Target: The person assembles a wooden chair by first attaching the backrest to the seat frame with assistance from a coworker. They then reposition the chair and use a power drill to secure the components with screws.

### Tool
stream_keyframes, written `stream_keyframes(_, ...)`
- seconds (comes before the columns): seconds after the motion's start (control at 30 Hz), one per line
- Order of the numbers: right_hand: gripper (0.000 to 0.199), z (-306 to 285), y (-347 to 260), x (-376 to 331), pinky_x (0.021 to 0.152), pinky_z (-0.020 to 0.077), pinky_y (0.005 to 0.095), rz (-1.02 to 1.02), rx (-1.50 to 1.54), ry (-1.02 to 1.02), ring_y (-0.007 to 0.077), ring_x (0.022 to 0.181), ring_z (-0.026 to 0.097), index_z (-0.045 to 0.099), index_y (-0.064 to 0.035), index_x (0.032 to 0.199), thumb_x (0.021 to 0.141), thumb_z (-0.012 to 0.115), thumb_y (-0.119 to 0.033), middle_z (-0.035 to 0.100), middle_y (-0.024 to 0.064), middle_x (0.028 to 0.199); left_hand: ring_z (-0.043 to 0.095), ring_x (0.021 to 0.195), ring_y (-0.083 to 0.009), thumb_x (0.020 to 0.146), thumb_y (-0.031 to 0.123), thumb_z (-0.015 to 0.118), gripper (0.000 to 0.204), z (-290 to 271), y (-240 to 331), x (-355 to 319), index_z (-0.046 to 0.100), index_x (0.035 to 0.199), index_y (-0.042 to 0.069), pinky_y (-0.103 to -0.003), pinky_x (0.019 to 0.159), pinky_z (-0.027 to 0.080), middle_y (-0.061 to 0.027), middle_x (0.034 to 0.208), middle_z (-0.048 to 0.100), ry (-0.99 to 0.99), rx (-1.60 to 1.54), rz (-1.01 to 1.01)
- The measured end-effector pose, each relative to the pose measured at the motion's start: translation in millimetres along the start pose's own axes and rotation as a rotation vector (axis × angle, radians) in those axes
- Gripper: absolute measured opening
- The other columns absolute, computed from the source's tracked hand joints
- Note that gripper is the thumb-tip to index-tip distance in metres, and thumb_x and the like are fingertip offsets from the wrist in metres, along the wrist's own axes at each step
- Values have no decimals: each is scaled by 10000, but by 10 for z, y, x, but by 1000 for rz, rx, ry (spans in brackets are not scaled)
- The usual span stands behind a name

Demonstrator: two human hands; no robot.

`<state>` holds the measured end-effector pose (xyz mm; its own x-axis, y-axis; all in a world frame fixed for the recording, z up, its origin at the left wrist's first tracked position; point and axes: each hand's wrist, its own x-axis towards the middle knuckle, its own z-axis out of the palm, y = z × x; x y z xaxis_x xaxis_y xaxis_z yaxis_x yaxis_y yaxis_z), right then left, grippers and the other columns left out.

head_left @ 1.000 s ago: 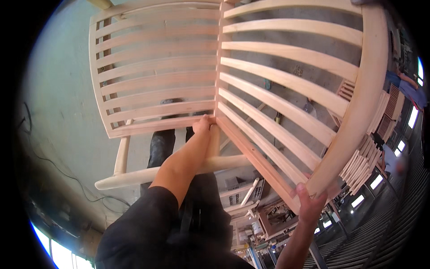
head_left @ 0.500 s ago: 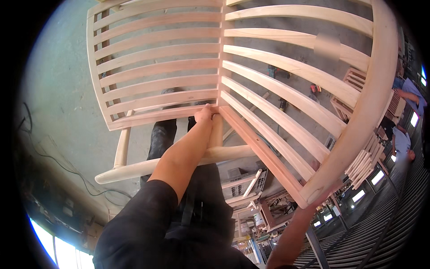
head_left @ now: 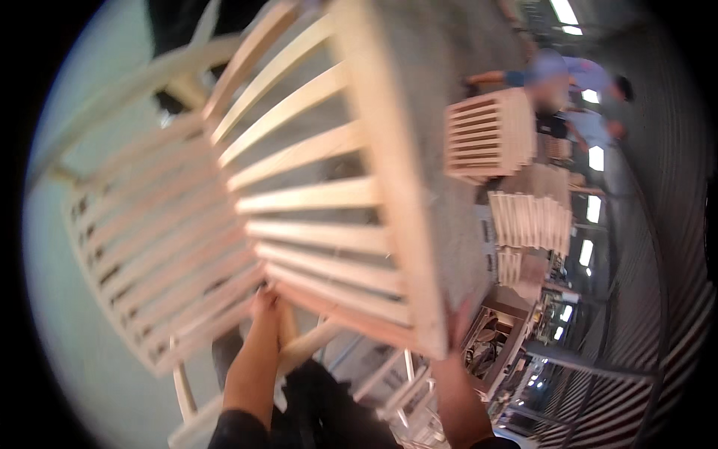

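A pale, unfinished slatted wooden bench (head_left: 314,232) fills the middle, tilted and smeared by motion. Its seat (head_left: 176,247) lies to the left, and its backrest, with a broad top rail (head_left: 404,217), rises toward the right. My left hand (head_left: 265,298) is closed on the frame at the near corner where seat and backrest meet. At the near end of the top rail is my right hand (head_left: 457,329), holding that corner from its outer side; some of its fingers are hidden or blurred. A near armrest (head_left: 202,425) passes below my left forearm.
Stacked slatted panels (head_left: 490,135) and bundled wooden pieces (head_left: 531,221) stand to the right. Beyond them are co-workers (head_left: 587,78). A brown wooden box (head_left: 497,337) is right of my right hand. Black clothing (head_left: 168,22) shows beyond the far armrest (head_left: 134,78). Grey floor (head_left: 63,299) spreads on the left.
The bench has turned and shifted left in view, with its far armrest now visible. My hands stay at the same corners. More panel stacks show on the right.
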<state>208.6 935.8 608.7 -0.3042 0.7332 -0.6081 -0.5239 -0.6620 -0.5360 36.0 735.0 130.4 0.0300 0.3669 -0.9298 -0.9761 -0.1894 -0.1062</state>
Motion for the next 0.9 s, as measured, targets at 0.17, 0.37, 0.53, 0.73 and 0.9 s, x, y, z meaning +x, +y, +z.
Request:
stream_keyframes(0.17,911,614,257,97,1187,274,496,-77,-78,125,350,1371,443,445,22,1444,964,299,-739,515,222,1434,687,927,-328,963,354,605,317,-46,-5,316,646,1115,78,-464,810,570,-149,1012,710,106,-10,-102)
stream_keyframes(0.37,901,-23,157,-120,1191,268,472,-82,38,119,312,1340,483,526,21,1379,928,405,-750,575,203,1378,689,906,-328,969,392,598,333,-207,173,346,610,1143,108,-456,756,574,-146,1020,701,162,427,-36)
stream_keyframes(0.53,918,681,698,59,1142,343,452,-13,-368,260,293,1276,536,503,9,1390,892,475,-762,591,182,1345,681,932,-336,976,419,567,344,-355,324,310,605,1130,114,-475,780,566,-166,1072,691,133,260,-94)
stream_keyframes(0.73,940,372,488,214,1012,481,460,-10,-163,109,324,1137,621,445,34,1393,865,561,-734,591,204,1314,678,956,-336,1004,367,495,324,-115,143,326,621,1106,86,-484,856,559,-165,1084,692,-49,-8,-107)
stream_keyframes(0.9,913,-60,432,-130,975,504,459,-76,-262,281,344,1130,625,441,44,1390,885,539,-710,592,223,1304,656,783,-264,825,47,683,248,590,-86,-574,619,1053,-22,-401,630,569,-137,944,649,523,243,32)
